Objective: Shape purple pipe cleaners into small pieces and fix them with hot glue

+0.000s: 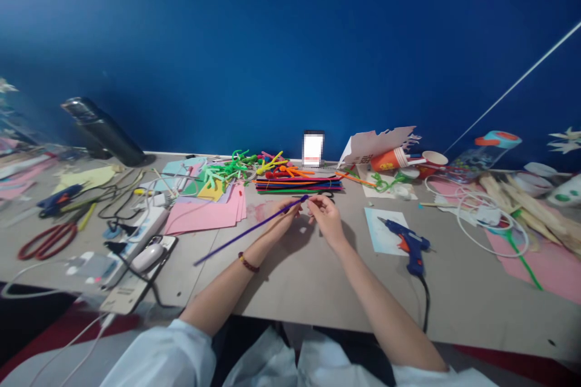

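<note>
**Item 1:** purple pipe cleaner [254, 228], straight, held above the table's bare middle between the hands. Long axis on a slant: upper end at the fingertips of both hands, free end pointing down and away to the left, past the left forearm.

**Item 2:** left hand [284, 213], fingers closed in a pinch on the pipe cleaner near its upper end. Beaded bracelet [248, 262] on the wrist.

**Item 3:** right hand [325, 219], fingers curled and raised close to that same end, just beside the left fingertips. Whether they grip it cannot be told.

**Around the hands, on the table [290, 290]:**
- Ahead: bundle of straight multicoloured pipe cleaners [297, 185]; beyond it, a heap of bent pipe cleaners [236, 169].
- Left: pink paper sheets [204, 214], then red-handled scissors [48, 240] and a blue glue gun [59, 198], farther off.
- Right: blue hot glue gun [406, 248] with orange trigger, lying on a pale blue card [379, 231], its black cord running toward the near edge; farther on, a coil of white cable [492, 224].
- Ahead and right: orange paper cups [385, 160].
</note>
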### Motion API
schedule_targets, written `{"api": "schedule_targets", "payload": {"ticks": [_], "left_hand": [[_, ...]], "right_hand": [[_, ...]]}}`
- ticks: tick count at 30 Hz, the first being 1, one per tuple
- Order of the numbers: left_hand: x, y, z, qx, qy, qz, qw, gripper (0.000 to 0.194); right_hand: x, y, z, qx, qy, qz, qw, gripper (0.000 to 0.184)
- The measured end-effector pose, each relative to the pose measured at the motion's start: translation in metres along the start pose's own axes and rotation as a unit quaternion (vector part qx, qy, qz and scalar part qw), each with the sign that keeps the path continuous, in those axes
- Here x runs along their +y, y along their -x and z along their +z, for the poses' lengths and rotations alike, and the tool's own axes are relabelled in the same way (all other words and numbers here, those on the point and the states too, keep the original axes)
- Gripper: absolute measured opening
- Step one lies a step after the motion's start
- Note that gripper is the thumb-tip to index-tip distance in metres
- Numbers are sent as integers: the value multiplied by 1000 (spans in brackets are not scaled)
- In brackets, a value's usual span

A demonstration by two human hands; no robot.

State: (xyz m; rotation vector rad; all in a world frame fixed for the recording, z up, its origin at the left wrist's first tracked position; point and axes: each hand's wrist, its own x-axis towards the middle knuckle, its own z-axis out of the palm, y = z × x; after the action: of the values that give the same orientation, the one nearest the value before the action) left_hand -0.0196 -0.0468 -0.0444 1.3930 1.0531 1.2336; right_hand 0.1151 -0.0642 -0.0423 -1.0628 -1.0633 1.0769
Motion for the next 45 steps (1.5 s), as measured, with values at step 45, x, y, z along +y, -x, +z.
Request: {"api": "schedule_targets", "payload": {"ticks": [45], "left_hand": [[-3, 8, -1, 71, -362, 384, 846, 22]], "right_hand": [[-4, 7, 3, 9, 27, -2, 1000, 20]]}}
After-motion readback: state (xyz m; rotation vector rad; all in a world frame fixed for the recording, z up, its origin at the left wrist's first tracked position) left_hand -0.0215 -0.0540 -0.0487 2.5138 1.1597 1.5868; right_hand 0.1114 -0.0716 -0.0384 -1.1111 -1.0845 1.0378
